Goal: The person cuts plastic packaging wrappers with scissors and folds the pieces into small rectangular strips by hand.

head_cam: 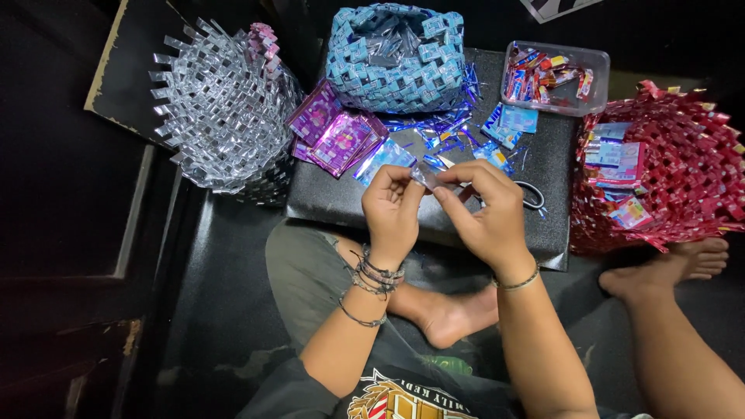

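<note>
Dark tabletop [326, 203] was noted below the blue woven basket [397, 60]. A small folded silvery strip [425, 177] was held between both hands: left hand [392, 211] and right hand [485, 208] each pinched shut on it, its long axis running left to right, equally near to both.

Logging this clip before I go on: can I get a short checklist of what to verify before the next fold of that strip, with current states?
1. Left hand pinches the silvery strip: ok.
2. Right hand pinches it too: ok.
3. Strip lifted off the black board: ok.
4. Fold crease aligned: cannot tell, fingers hide it.
5. Scissors within reach, beside the right hand: ok.
6. Purple wrappers lying on the board: ok.
</note>
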